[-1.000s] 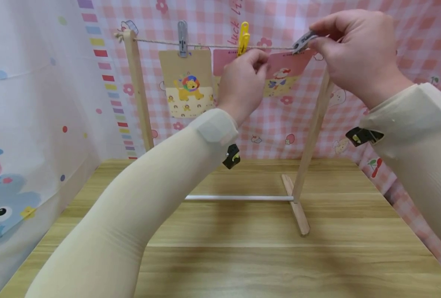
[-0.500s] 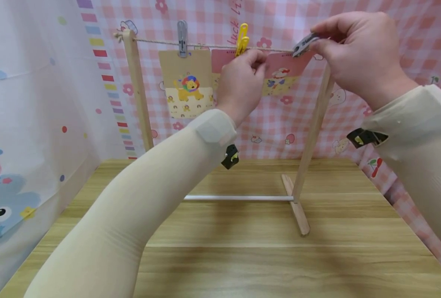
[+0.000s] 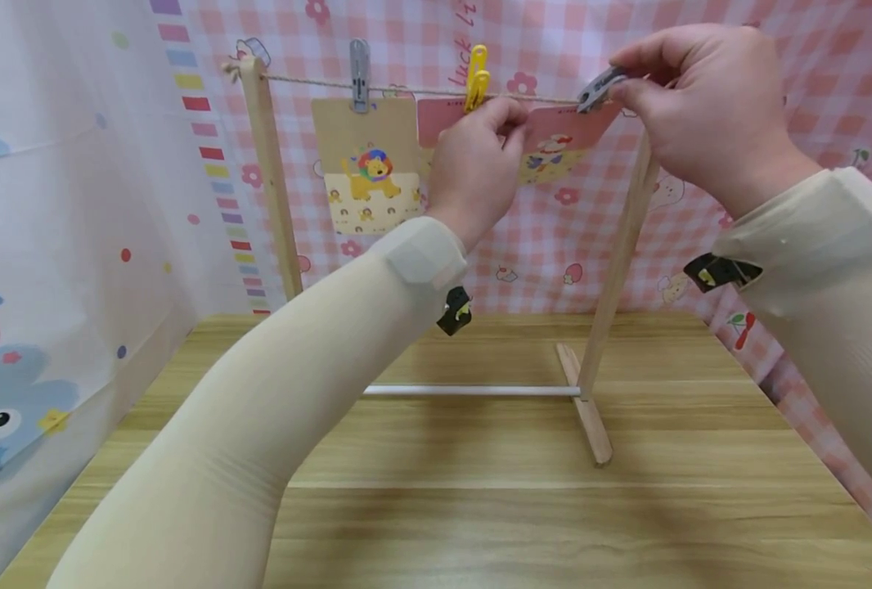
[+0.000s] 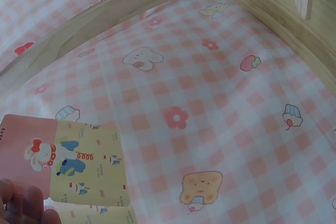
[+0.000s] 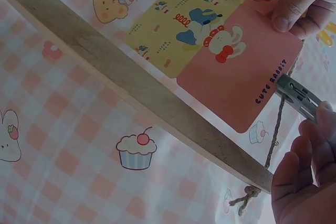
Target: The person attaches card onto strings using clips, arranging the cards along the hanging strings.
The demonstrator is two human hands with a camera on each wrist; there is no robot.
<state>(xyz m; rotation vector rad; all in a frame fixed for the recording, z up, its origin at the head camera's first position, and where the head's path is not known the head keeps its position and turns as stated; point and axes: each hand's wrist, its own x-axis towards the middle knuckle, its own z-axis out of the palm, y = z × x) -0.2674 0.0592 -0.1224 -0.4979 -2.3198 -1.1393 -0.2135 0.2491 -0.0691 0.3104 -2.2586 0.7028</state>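
In the head view my right hand (image 3: 708, 114) pinches a grey clothespin (image 3: 600, 90) between thumb and fingers. Its tip sits at the top edge of a pink and yellow rabbit card (image 5: 223, 51), right at the string (image 3: 532, 97). My left hand (image 3: 480, 168) holds the same card by its left side, thumb on the printed face in the right wrist view. Partly hidden behind that hand, another pink and yellow card (image 3: 436, 123) hangs under a yellow clothespin (image 3: 477, 79). Further left, a lion card (image 3: 370, 164) hangs from a second grey clothespin (image 3: 360, 75).
The string runs between two wooden posts, a left one (image 3: 274, 180) and a right one (image 3: 620, 262). A white rod (image 3: 473, 391) joins the stand low down, above the wooden table (image 3: 524, 523). A pink checked cloth (image 3: 539, 237) hangs behind.
The yellow clothespin and the card under it have shifted slightly left. The rabbit card's lower edge has tilted up a little; both hands stay nearly in place.
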